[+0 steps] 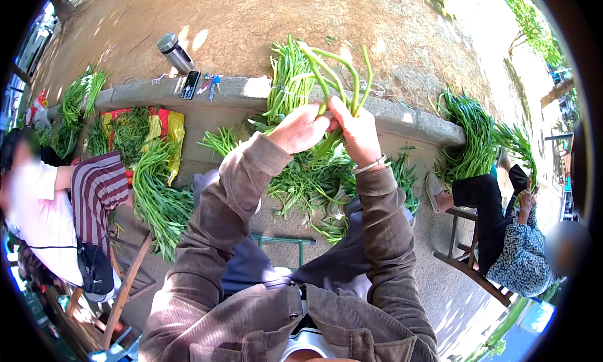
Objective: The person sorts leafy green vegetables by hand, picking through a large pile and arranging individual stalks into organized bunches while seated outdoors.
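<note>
While both hands are raised together in front of the chest, the left hand [300,129] and the right hand [356,131] are each closed around the same small bunch of long green stems [335,73], whose curling tips arch up and over just above the fingers. The two hands nearly touch, thumbs side by side at the stems' lower part, and a pale bangle [370,166] circles the right wrist. Directly below the hands, a loose heap of leafy greens [308,180] lies on the ground between the person's knees. Just beyond the hands runs a low concrete ledge [239,92], with an upright sheaf of greens [289,79] leaning on it behind the left hand. Farther along the ledge to the left lie a metal flask [176,53], a dark phone [190,85] and some keys [212,85]. Well to the right of the hands, another thick bundle of stems [471,136] drapes over the ledge beside a seated person's dark trouser leg [487,205]. To the far left, a person in a pale top [38,205] sits by more piled greens [157,192].
</note>
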### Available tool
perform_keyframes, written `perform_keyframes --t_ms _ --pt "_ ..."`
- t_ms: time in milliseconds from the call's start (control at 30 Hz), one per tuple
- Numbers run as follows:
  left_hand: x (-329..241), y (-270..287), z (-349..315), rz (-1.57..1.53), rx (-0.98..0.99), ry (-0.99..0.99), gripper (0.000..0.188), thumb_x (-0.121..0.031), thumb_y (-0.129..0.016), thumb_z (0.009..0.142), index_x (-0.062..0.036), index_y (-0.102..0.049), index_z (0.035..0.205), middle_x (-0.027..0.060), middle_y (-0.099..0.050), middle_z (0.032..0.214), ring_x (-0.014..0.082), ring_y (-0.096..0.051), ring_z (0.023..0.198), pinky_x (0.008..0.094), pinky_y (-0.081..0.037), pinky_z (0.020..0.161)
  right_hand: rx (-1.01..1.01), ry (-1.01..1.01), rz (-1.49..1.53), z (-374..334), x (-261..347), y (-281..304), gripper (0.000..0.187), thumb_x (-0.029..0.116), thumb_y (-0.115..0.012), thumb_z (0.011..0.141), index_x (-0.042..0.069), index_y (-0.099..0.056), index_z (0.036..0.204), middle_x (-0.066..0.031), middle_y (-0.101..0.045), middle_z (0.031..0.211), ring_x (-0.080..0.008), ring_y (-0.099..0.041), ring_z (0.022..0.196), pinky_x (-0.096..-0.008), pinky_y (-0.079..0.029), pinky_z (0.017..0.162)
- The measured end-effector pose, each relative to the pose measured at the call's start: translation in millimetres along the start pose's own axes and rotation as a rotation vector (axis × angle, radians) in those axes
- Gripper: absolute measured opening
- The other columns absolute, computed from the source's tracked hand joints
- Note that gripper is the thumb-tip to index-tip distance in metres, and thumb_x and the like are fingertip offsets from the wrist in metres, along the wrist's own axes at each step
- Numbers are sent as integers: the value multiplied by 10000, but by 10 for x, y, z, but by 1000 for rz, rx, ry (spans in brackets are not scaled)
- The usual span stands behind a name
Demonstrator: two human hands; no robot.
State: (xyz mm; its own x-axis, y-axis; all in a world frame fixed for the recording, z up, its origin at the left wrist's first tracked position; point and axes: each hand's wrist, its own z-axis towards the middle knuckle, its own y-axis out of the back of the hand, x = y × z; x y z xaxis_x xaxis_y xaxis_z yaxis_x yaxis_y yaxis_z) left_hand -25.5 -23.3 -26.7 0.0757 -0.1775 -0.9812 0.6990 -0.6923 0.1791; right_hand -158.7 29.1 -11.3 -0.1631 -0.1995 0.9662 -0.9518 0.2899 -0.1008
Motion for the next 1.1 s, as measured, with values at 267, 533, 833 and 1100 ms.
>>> perform_keyframes --t_ms 267,533,833,1100 --pt "-65 5 91 -108 10 44 238 -62 -442 791 23 -544 989 37 -559 818 120 -506 710 261 -423 660 15 40 10 51 -98 65 266 256 -611 846 18 -636 964 23 -558 721 -55 -469 617 -198 -370 550" --pt "-69 403 74 -169 -201 74 440 -79 -528 797 -4 -457 1225 120 -576 1089 150 -545 974 263 -415 857 -65 43 511 247 16 592 242 248 -440 934 21 -515 903 -81 -600 806 -195 -602 719 -344 -522 688" --pt "-3 313 -38 20 106 -204 680 -129 -646 753 11 -312 1328 155 -455 1271 203 -390 1214 339 -249 1040 49 -66 716 239 33 634 220 233 -416 943 26 -488 926 -48 -539 765 -201 -558 734 -399 -496 735" --pt "19 85 35 126 364 141 655 -172 -702 749 16 -382 1288 87 -536 1146 131 -484 1042 280 -367 927 358 -214 973 349 2 471 246 258 -423 939 24 -499 940 -73 -545 834 -234 -552 822 -423 -468 790"
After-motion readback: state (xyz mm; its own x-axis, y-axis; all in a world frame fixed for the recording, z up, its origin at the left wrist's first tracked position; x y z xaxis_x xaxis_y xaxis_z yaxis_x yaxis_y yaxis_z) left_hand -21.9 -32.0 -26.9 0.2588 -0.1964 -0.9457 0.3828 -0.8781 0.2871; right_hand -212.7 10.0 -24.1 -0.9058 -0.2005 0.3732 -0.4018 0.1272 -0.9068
